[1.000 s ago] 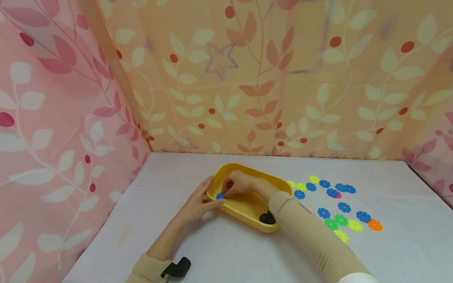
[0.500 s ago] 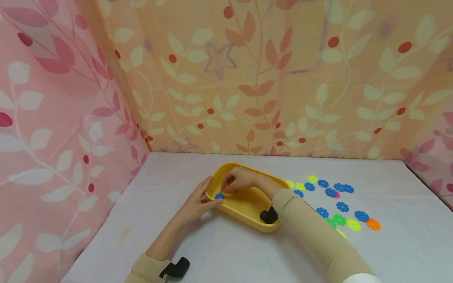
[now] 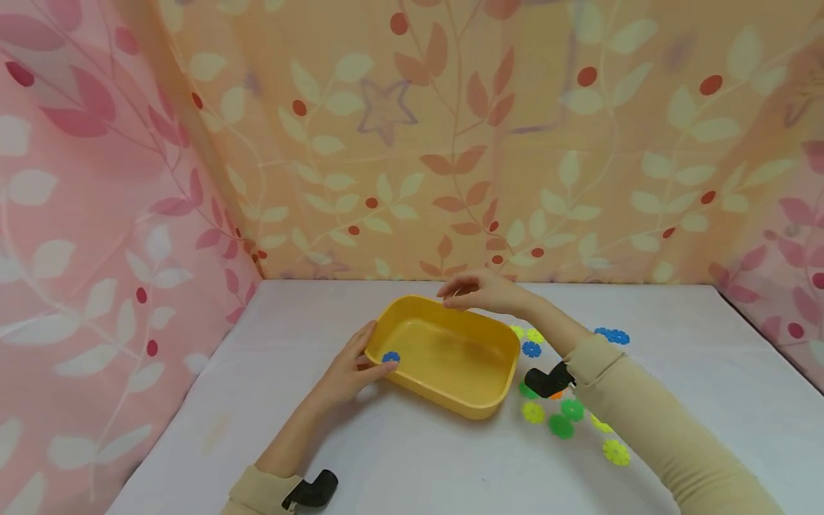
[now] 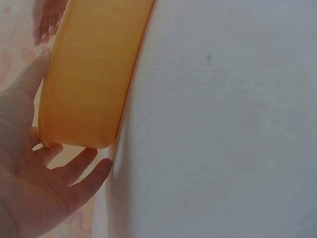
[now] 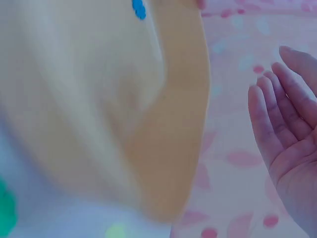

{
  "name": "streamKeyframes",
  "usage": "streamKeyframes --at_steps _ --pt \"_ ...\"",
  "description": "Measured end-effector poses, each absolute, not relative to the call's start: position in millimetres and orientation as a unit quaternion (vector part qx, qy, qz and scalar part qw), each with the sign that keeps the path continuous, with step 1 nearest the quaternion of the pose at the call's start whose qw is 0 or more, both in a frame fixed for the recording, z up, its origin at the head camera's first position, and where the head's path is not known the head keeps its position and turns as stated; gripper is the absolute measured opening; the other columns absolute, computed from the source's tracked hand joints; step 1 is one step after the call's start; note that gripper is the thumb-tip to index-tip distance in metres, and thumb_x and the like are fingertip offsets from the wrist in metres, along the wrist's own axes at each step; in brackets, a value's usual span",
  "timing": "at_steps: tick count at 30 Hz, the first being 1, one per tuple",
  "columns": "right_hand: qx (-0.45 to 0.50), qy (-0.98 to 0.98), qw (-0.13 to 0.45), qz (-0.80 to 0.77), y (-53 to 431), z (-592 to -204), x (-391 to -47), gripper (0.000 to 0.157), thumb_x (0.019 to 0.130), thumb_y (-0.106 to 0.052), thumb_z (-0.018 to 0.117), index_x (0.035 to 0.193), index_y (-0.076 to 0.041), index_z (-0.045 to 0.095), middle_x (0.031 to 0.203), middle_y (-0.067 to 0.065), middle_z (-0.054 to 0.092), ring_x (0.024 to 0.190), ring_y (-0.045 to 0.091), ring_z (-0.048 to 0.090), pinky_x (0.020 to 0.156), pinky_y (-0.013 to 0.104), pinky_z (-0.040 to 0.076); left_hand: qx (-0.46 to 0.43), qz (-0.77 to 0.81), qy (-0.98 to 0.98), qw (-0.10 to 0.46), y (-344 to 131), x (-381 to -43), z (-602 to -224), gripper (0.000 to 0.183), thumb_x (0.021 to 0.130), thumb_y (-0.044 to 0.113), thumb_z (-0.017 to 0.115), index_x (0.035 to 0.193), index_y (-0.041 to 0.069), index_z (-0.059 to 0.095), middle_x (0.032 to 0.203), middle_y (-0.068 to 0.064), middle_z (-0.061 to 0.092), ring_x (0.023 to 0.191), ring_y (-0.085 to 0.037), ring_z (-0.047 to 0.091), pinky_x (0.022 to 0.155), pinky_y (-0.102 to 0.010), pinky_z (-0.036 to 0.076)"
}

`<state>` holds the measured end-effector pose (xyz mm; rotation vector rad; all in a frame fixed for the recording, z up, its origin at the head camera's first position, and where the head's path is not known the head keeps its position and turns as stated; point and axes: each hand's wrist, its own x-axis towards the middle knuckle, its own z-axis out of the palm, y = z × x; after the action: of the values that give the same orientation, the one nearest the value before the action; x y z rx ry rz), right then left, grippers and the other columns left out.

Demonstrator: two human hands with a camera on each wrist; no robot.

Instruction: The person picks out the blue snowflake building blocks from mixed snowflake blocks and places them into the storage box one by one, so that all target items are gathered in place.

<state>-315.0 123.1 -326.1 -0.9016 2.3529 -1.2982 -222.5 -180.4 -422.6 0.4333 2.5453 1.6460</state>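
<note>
A yellow plastic tray (image 3: pixel 450 361) stands at an angle on the white table. One blue notched disc (image 3: pixel 390 357) lies inside, at the left end; the right wrist view also catches this blue disc (image 5: pixel 139 9). My left hand (image 3: pixel 344 373) grips that end, thumb over the rim and fingers around the outside, as the left wrist view shows with the tray's outer wall (image 4: pixel 94 74). Above the far rim my right hand (image 3: pixel 486 292) hangs in the air, holding nothing; in the right wrist view its fingers (image 5: pixel 282 109) are extended and relaxed.
Right of the tray lie loose notched discs: blue discs (image 3: pixel 618 337), green discs (image 3: pixel 561 426), yellow discs (image 3: pixel 616 452) and a partly hidden orange one. My right forearm (image 3: pixel 650 415) covers some of them. Flowered cloth (image 3: pixel 399 179) hangs behind the table.
My right hand has come up out of the tray and moved right, past the far rim, leaving the blue disc inside. The left hand keeps its hold on the tray. The view has shifted slightly.
</note>
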Motion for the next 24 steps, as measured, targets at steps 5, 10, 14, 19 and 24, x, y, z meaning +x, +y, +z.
streamKeyframes --at_steps 5,10,14,19,24 --pt "-0.258 0.820 0.124 -0.496 169.4 -338.0 -305.3 0.033 0.094 -0.027 0.067 0.121 -0.008 0.065 0.118 0.012 0.064 0.101 0.029 0.064 0.088 0.040 0.054 0.144 0.538 0.830 0.044 -180.2 -222.1 -422.5 0.091 0.088 0.028 0.074 0.157 0.014 0.017 0.162 -0.006 0.014 0.121 -0.034 0.055 0.095 -0.033 0.050" --pt "-0.206 0.841 0.092 -0.492 208.9 -358.3 -291.6 0.042 0.095 -0.030 0.065 0.127 -0.004 0.061 0.122 0.018 0.062 0.102 0.029 0.064 0.088 0.044 0.054 0.142 0.543 0.826 0.046 -181.0 -223.0 -424.1 0.092 0.087 0.033 0.075 0.157 0.015 0.018 0.161 -0.003 0.014 0.121 -0.033 0.055 0.090 -0.030 0.053" --pt "-0.171 0.855 0.093 -0.481 232.4 -375.4 -279.3 0.046 0.095 -0.032 0.065 0.129 -0.002 0.060 0.124 0.020 0.061 0.104 0.036 0.062 0.088 0.046 0.054 0.143 0.531 0.834 0.039 -182.2 -222.4 -423.6 0.093 0.087 0.035 0.075 0.157 0.014 0.018 0.161 -0.004 0.015 0.127 -0.032 0.050 0.098 -0.036 0.048" --pt "-0.136 0.860 0.098 -0.482 252.6 -395.2 -267.1 0.045 0.094 -0.031 0.067 0.127 -0.001 0.061 0.120 0.017 0.062 0.100 0.030 0.063 0.084 0.037 0.056 0.149 0.521 0.840 0.034 -182.5 -221.9 -422.6 0.093 0.087 0.032 0.075 0.157 0.011 0.017 0.162 -0.007 0.014 0.130 -0.032 0.047 0.104 -0.042 0.043" --pt "-0.101 0.873 0.102 -0.467 263.3 -410.3 -262.1 0.040 0.093 -0.027 0.069 0.124 -0.003 0.063 0.116 0.013 0.064 0.095 0.026 0.061 0.078 0.030 0.057 0.152 0.521 0.839 0.036 -180.5 -221.4 -421.3 0.094 0.087 0.032 0.075 0.157 0.010 0.016 0.162 -0.008 0.013 0.130 -0.032 0.046 0.103 -0.041 0.043"
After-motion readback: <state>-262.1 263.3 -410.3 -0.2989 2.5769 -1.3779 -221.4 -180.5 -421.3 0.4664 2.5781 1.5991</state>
